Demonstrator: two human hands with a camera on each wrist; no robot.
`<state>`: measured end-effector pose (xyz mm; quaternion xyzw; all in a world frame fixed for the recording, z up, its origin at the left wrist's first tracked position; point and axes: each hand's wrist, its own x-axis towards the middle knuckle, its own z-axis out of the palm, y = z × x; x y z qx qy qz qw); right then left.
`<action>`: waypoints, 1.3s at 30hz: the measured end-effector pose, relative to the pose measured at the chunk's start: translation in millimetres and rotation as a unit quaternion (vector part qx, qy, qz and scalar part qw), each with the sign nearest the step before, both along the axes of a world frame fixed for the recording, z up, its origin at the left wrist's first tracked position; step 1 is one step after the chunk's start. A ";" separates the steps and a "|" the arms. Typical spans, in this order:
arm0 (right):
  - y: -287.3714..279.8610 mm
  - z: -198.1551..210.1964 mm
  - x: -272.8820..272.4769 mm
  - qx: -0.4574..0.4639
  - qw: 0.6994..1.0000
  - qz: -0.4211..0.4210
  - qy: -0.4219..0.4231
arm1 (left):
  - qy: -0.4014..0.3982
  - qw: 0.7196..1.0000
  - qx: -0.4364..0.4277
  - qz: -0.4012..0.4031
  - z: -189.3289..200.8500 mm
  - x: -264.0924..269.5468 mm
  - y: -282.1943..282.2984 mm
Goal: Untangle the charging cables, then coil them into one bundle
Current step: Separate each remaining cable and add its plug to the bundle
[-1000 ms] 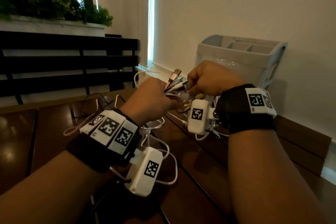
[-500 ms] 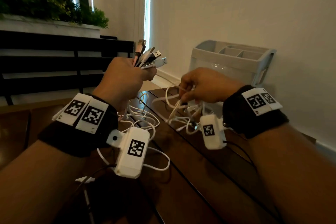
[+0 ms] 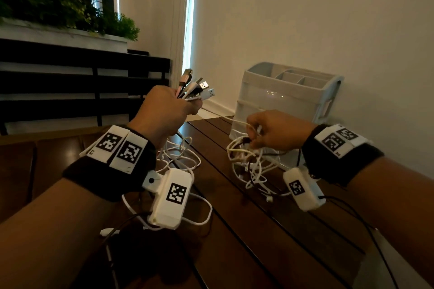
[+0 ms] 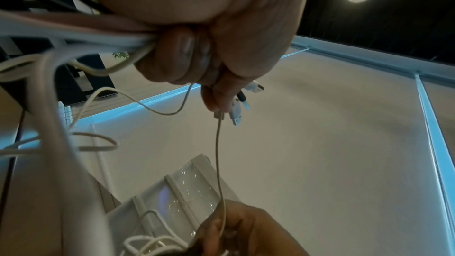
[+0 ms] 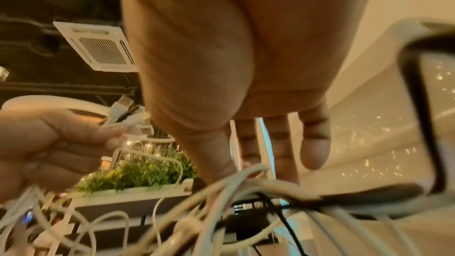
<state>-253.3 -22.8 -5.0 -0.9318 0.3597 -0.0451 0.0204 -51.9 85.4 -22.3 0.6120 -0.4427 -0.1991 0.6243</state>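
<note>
Since a second ago: hands drawn apart | left hand (image 3: 164, 110) fisted round plug ends (image 3: 196, 88) | right hand (image 3: 274, 130) pinching cable tangle (image 3: 249, 162) | dark slatted wooden table (image 3: 234, 230), white wall, organizer (image 3: 288, 96) behind

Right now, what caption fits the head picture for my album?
Left hand grips a fan of USB plugs while right hand lifts tangled cables above the wooden table.

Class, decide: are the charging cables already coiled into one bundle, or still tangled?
Still tangled. The left hand grips the plug ends, while the charging cables hang in loose, crossing loops from the right hand onto the table.
</note>
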 end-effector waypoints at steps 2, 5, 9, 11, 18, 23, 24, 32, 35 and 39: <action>0.2 -7.9 -3.0 -0.017 1.000 0.006 0.011 | -0.013 1.000 -0.001 0.004 0.1 -1.9 0.7; -8.8 -11.2 -11.5 -0.041 0.997 -0.039 0.059 | -0.011 0.999 -0.009 0.028 3.0 4.8 3.2; -17.8 -6.7 -28.5 -0.035 0.977 -0.144 0.153 | -0.001 1.000 -0.012 0.022 4.2 9.2 6.2; -11.6 -2.3 -28.1 -0.064 0.973 -0.148 0.166 | -0.010 1.000 -0.008 0.003 2.5 2.0 4.9; 16.1 -4.1 20.3 0.076 0.989 0.022 -0.123 | -0.008 0.999 -0.034 -0.030 8.3 -6.4 6.5; -4.8 -0.7 3.3 0.157 0.972 0.016 -0.173 | -0.150 0.982 -0.042 0.108 17.0 13.5 14.3; -7.1 2.1 -3.7 0.169 0.971 0.014 -0.169 | -0.179 0.974 -0.028 0.134 17.2 20.5 14.6; 9.4 5.2 9.1 -0.039 0.999 -0.002 0.023 | -0.363 0.921 0.061 0.127 -4.1 2.0 3.1; 18.9 -1.8 20.2 -0.016 0.999 0.030 0.035 | -0.359 0.931 0.032 0.054 -7.4 -21.7 1.4; 21.1 -6.7 19.8 0.058 0.990 0.035 -0.126 | -0.297 0.953 0.043 -0.036 -14.9 -33.4 -5.4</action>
